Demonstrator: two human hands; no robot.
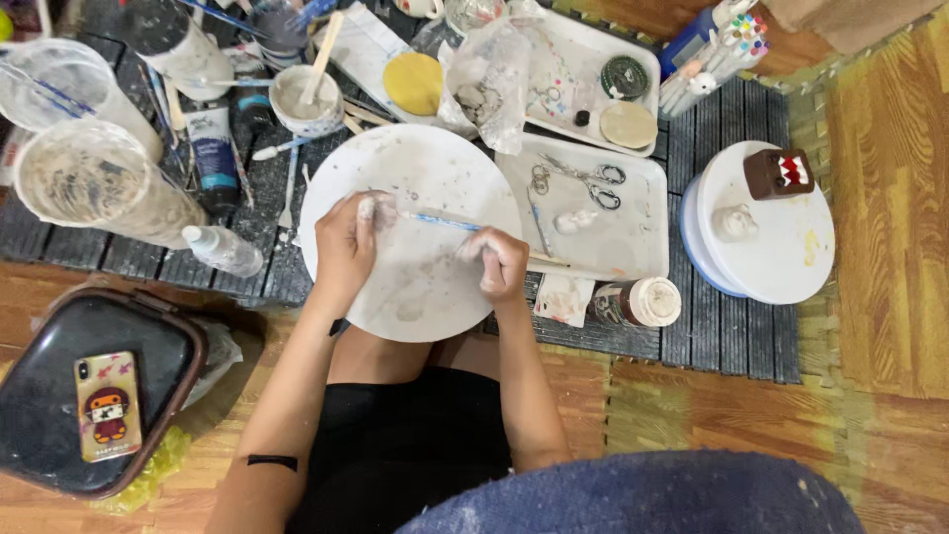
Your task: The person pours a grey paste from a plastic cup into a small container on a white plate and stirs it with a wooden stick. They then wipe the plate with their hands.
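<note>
Clay, a small pale lump [368,208], sits pinched in the fingertips of the left hand [344,252], held just above the round white board [415,297] that serves as the work surface. The right hand [499,265] is closed around a thin blue-handled tool [445,223], whose tip reaches across the board toward the lump. Judging by its smeared look and the pale residue on both hands, the lump is soft, light and easily dented, so it is best gripped gently by its sides with fingertips, not squeezed.

Nearer than the board, to its left, a dark case [59,396] carries a phone with a cartoon back [108,405]. Just right of the board lies a white tray [643,247] holding scissors [593,183] and a small white figure [575,222]; a capped jar [647,302] lies beside its near edge. Farther right of the board stands a white turntable [781,247] with a brown toothy block figure [779,173]. Beyond the board are a bowl with a wooden stick [304,99], a yellow disc [413,83] and clear plastic cups [94,183] to the left.
</note>
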